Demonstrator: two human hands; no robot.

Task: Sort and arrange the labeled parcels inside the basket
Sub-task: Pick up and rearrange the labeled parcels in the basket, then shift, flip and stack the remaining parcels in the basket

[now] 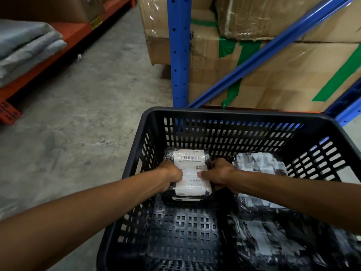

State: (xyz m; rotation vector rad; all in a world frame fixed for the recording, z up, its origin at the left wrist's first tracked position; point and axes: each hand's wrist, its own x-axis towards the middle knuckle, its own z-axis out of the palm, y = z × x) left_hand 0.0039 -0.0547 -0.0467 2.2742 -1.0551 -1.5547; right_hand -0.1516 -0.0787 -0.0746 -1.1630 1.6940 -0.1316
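Head view: hands [172, 176] gripping parcel [190, 171].

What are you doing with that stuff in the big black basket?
A person is arranging parcels in a black plastic basket. The left hand and right hand both grip a labeled parcel at the far left of the basket. More wrapped parcels lie along the right side. The near left floor of the basket is bare.
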